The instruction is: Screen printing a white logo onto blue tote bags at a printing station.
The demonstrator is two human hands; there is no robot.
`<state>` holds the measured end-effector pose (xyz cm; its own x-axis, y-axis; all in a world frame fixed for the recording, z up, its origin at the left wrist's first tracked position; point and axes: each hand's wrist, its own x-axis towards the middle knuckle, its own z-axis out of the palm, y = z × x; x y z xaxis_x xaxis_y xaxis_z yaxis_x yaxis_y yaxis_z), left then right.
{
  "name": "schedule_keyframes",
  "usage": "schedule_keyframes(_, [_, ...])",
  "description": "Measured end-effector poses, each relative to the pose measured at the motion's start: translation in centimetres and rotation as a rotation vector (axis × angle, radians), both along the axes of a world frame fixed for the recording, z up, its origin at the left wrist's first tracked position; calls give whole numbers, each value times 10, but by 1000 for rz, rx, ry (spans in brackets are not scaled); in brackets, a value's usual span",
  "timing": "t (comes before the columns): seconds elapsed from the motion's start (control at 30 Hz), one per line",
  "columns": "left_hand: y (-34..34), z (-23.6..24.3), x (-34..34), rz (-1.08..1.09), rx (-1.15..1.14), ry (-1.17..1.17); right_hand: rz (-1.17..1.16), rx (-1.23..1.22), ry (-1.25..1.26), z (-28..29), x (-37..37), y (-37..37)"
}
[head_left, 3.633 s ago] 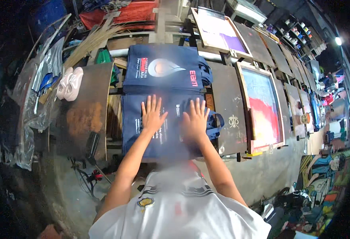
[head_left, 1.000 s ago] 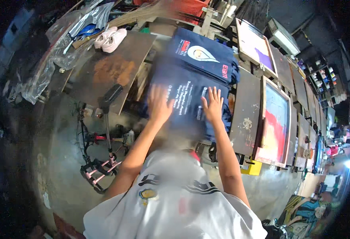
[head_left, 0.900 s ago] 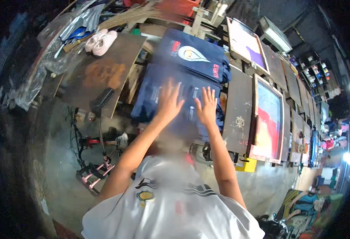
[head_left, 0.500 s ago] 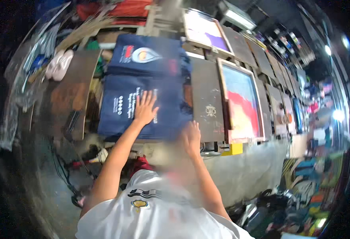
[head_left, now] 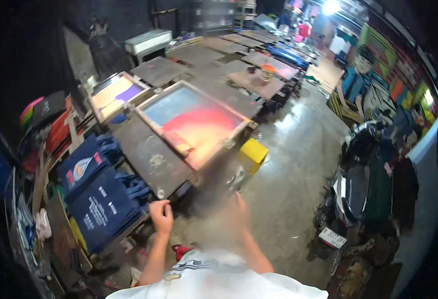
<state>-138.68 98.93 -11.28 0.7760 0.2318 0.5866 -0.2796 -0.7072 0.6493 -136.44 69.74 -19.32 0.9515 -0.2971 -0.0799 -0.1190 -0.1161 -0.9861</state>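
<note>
The left hand (head_left: 161, 219) hung just beside the near corner of a dark, flat rectangular board (head_left: 144, 144), fingers curled; I couldn't tell whether it was clenched. The right hand (head_left: 240, 212) was blurred, its grip unreadable from where I stood. Two stacks of navy-blue printed fabric bags (head_left: 99, 212) lay past the board's left edge, handles towards it. A wood-framed, red-and-blue screen (head_left: 199, 119) lay along its right edge.
</note>
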Motion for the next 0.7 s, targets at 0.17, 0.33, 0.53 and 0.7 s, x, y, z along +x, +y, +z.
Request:
schedule_keyframes(0.17, [-187,-66,27,-587,9,17,-262,-372,-118,42,-22,-125])
schedule_keyframes(0.33, [-334,-37,62,-905,183,-21,-424,-161,-111,56,-35,-224])
schedule_keyframes(0.53, [-423,39,71,-1037,107,6,-455,-40,-56,47,-17,-269])
schedule_keyframes(0.7, [-443,-11,108,-967,-116,422,-103,-415,100,7,36,-289])
